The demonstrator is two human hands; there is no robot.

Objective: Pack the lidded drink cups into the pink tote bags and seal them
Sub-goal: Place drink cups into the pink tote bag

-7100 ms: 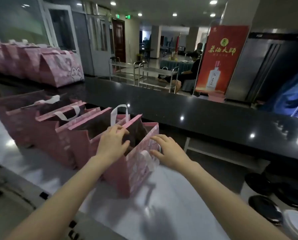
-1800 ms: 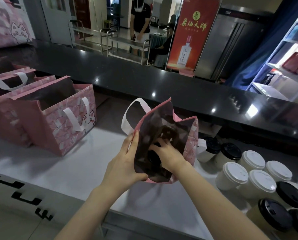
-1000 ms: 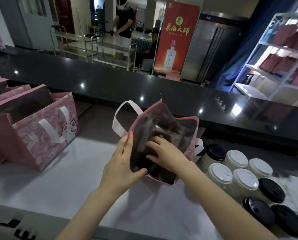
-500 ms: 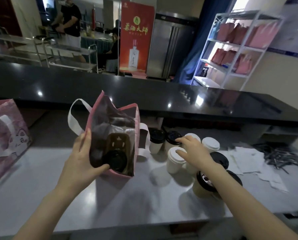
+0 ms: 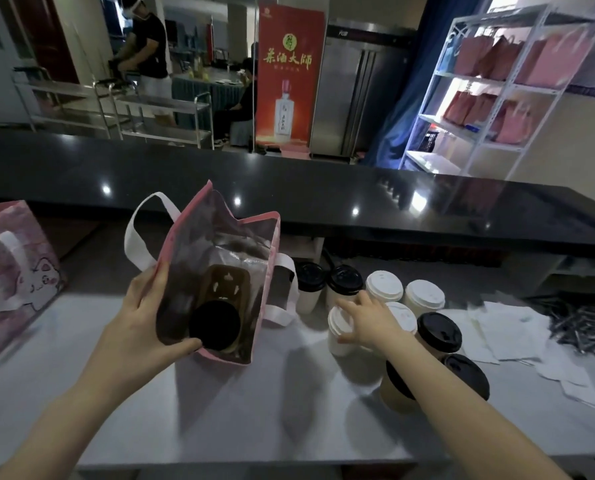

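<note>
One cup in: black-lidded cup (image 5: pixel 214 325) sits low inside the pink tote bag (image 5: pixel 216 233).
Left hand (image 5: pixel 140 320): grips the bag's near rim, holding it open.
Right hand (image 5: pixel 368 323): fingers curl round a white-lidded cup (image 5: pixel 337 337) on the counter (image 5: pixel 254 410).
Advice: lift by the wall, not the lid — lower it upright.

One head-worn wide-angle camera looks forward and down, close over the white counter (image 5: pixel 219 410), toward the room beyond.

Red banner (image 5: pixel 290 74) beside steel fridge (image 5: pixel 361 88); white napkins (image 5: pixel 507 327), dark sticks (image 5: pixel 580 323) on grey worktop (image 5: pixel 254 410).
</note>
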